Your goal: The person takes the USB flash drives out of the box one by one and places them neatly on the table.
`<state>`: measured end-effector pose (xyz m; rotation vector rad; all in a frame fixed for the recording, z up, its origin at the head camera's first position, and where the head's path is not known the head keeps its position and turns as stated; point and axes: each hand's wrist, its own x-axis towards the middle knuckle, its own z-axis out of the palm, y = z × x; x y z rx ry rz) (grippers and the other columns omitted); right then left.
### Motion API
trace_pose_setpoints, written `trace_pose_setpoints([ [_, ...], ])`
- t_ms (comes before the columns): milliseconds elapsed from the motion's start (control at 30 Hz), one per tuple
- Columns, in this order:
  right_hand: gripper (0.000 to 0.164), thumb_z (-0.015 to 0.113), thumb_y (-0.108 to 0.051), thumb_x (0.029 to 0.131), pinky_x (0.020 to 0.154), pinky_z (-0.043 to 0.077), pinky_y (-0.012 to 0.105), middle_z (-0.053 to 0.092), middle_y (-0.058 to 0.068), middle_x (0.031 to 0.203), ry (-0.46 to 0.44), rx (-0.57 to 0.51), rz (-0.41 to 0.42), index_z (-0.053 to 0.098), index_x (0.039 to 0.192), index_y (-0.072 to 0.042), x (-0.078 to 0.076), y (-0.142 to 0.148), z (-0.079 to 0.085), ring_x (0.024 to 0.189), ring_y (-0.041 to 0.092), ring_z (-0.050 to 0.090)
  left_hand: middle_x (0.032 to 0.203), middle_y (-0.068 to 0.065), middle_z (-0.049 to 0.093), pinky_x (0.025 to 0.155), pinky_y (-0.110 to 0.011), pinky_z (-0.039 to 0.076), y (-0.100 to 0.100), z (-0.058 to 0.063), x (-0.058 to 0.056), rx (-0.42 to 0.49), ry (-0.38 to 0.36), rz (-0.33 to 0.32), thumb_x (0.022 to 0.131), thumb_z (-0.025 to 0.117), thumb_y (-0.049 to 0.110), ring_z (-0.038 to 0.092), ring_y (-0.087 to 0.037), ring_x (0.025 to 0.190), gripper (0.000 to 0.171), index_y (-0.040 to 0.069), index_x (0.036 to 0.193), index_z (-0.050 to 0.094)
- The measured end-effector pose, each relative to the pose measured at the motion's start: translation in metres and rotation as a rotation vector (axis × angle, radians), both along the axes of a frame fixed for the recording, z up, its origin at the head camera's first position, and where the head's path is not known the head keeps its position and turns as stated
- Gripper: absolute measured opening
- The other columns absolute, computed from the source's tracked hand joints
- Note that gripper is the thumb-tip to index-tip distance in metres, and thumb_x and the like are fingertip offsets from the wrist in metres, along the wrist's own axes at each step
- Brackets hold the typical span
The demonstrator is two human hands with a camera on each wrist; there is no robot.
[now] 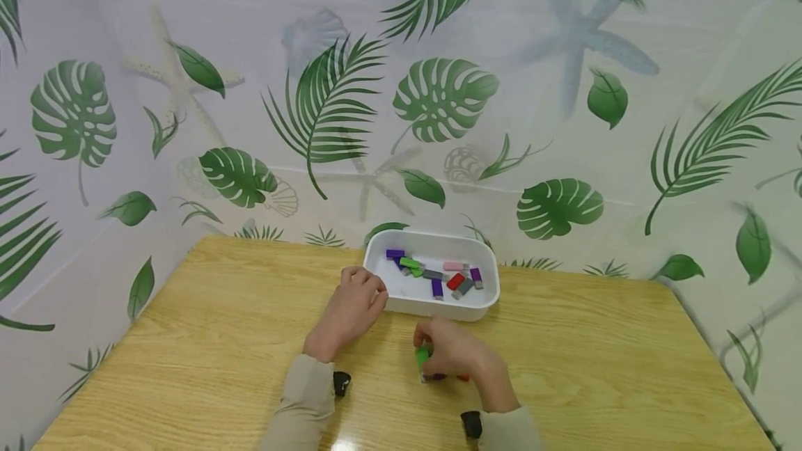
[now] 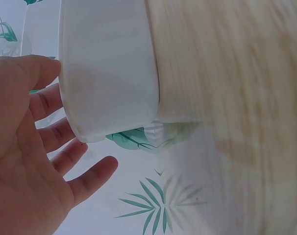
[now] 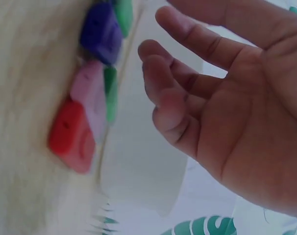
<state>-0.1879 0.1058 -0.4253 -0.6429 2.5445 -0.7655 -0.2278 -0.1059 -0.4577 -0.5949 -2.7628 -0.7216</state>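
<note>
Grips apart, my right hand (image 1: 456, 350) hovers by a green oblong plastic USB stick (image 1: 422, 359), a pick-up apparently needing a pinch, my left hand (image 1: 352, 303) touching a white rectangular plastic tray (image 1: 438, 308).

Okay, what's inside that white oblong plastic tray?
The tray holds small oblong purple sticks, green sticks, grey sticks, a red stick and a pink stick. Whatever lies beneath the overlapping ones near its left end is covered.
</note>
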Motion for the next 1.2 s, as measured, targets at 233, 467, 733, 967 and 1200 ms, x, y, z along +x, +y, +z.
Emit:
trace_pose_setpoints([
  [233,0.02,0.074,-0.005,0.085,0.062,0.047,0.032,0.06,0.007,0.082,-0.058,-0.083,-0.08,0.062,0.1,-0.001,0.005,0.015,0.007,0.065,0.018,0.057,0.11,-0.009,0.061,0.103,-0.049,0.043,0.001,0.0,0.002,-0.012,-0.015,0.007,0.103,0.051,0.022,0.043,-0.035,0.124,0.02,0.009,0.099,0.066],
  [467,0.013,0.067,-0.011,0.093,0.063,0.047,0.03,0.06,0.004,0.084,-0.061,-0.115,-0.134,0.062,0.103,-0.004,0.003,0.022,0.008,0.068,0.017,0.055,0.109,-0.008,0.061,0.104,-0.048,0.042,-0.001,-0.002,0.004,-0.013,-0.023,0.003,0.103,0.05,0.022,0.042,-0.034,0.126,0.021,0.01,0.099,0.067],
  [733,0.011,0.065,-0.012,0.095,0.061,0.048,0.03,0.061,0.003,0.083,-0.034,-0.114,-0.125,0.063,0.103,-0.004,0.0,0.023,0.007,0.065,0.016,0.056,0.108,-0.008,0.062,0.103,-0.049,0.043,0.002,0.001,0.001,-0.009,0.021,-0.011,0.103,0.05,0.02,0.044,-0.035,0.124,0.021,0.009,0.098,0.067],
  [967,0.011,0.065,-0.012,0.095,0.061,0.048,0.03,0.06,0.004,0.083,-0.05,-0.105,-0.162,0.063,0.104,-0.005,0.005,0.026,0.008,0.066,0.016,0.056,0.11,-0.011,0.061,0.097,-0.054,0.045,0.007,0.002,0.003,-0.041,0.016,-0.013,0.102,0.052,0.019,0.043,-0.038,0.125,0.019,0.008,0.099,0.067],
  [1200,0.01,0.064,-0.011,0.095,0.06,0.044,0.03,0.059,0.004,0.082,-0.033,-0.092,-0.184,0.063,0.103,-0.005,0.008,0.03,0.007,0.067,0.016,0.053,0.113,-0.011,0.06,0.096,-0.057,0.045,0.005,-0.002,0.004,-0.039,0.002,0.012,0.103,0.05,0.022,0.041,-0.039,0.128,0.021,0.009,0.101,0.066],
])
